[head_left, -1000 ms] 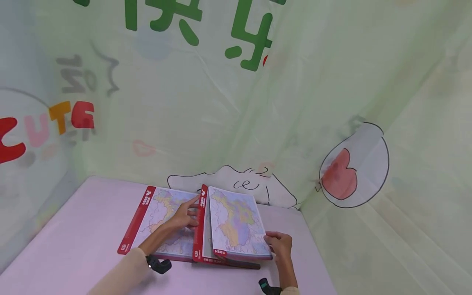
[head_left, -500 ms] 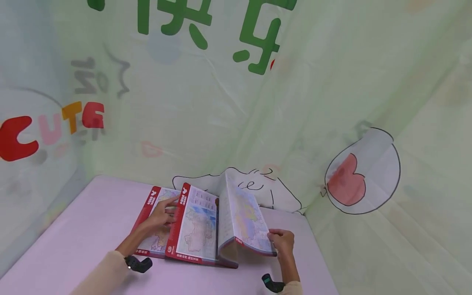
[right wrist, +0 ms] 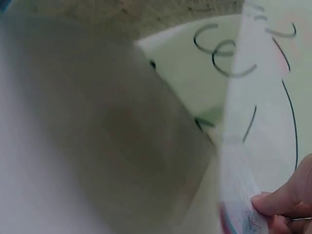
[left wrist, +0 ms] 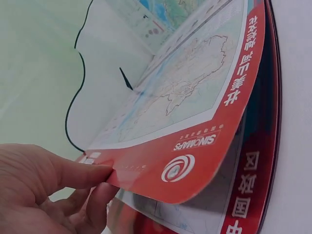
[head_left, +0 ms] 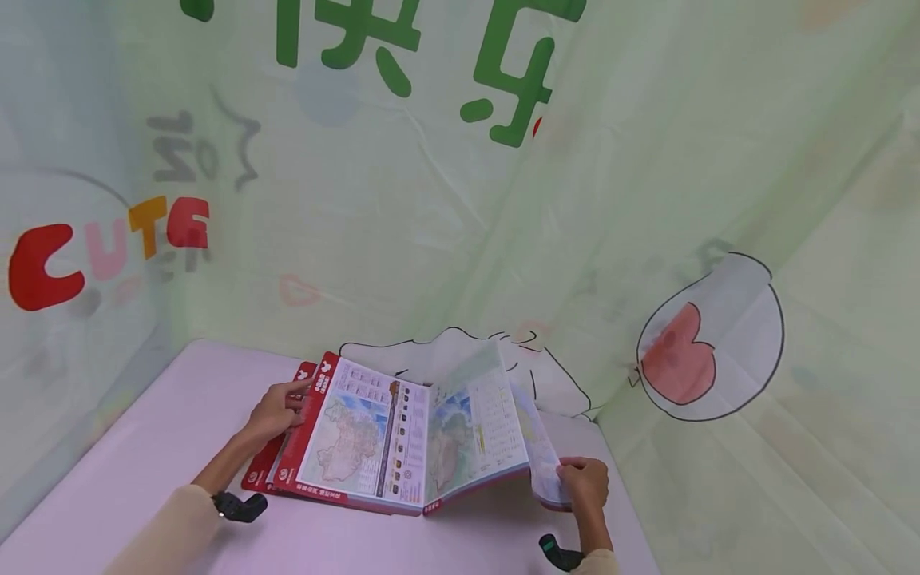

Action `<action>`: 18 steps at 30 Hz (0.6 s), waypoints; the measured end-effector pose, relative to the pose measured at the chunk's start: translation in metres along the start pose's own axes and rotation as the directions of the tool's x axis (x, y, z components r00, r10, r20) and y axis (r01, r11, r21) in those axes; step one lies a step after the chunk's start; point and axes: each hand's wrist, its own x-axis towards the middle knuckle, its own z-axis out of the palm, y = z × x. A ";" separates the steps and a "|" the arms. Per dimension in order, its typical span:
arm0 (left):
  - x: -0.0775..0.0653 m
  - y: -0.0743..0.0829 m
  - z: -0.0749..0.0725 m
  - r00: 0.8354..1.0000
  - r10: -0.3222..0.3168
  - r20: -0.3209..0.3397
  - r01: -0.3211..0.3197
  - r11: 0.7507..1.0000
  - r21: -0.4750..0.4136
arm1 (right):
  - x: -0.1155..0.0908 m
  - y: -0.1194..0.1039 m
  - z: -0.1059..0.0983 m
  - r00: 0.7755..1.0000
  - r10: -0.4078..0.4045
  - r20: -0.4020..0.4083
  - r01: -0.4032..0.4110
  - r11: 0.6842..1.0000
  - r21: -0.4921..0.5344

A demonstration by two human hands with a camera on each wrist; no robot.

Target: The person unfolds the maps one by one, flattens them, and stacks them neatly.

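A folding map with a red border stands partly unfolded in the head view. Its left panels lie spread out, while a middle fold rises off the table. My left hand pinches the red left edge between thumb and fingers, plainly seen in the left wrist view, where that edge is lifted off a second map beneath. At the far end, my right hand pinches the map's right end panel. The right wrist view shows thumb and fingers on that end, beside a blurred raised panel.
The pink-white table reaches back to a pale green curtain printed with drawings and letters. The curtain also hangs close along the left and right sides. Black wrist cameras are strapped to both forearms.
The map has opened from a folded stack into several panels. My left hand has moved left with the red edge, now over the second map; my right hand has moved slightly right.
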 end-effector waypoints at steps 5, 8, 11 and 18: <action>-0.004 -0.002 -0.003 1.000 -0.008 -0.008 0.009 0.999 0.053 | 0.015 0.020 -0.012 0.988 -0.044 -0.150 0.022 0.990 -0.140; -0.007 -0.002 -0.003 1.000 -0.016 -0.021 0.018 0.996 0.089 | 0.021 0.029 -0.017 0.973 -0.063 -0.220 0.020 0.981 -0.194; -0.009 -0.002 -0.004 0.999 -0.017 -0.033 0.020 0.993 0.118 | 0.026 0.037 -0.022 0.958 -0.091 -0.270 0.025 0.971 -0.238; -0.004 -0.007 -0.007 0.998 -0.009 -0.057 0.019 0.985 0.174 | 0.040 0.056 -0.024 0.932 -0.136 -0.336 0.015 0.940 -0.340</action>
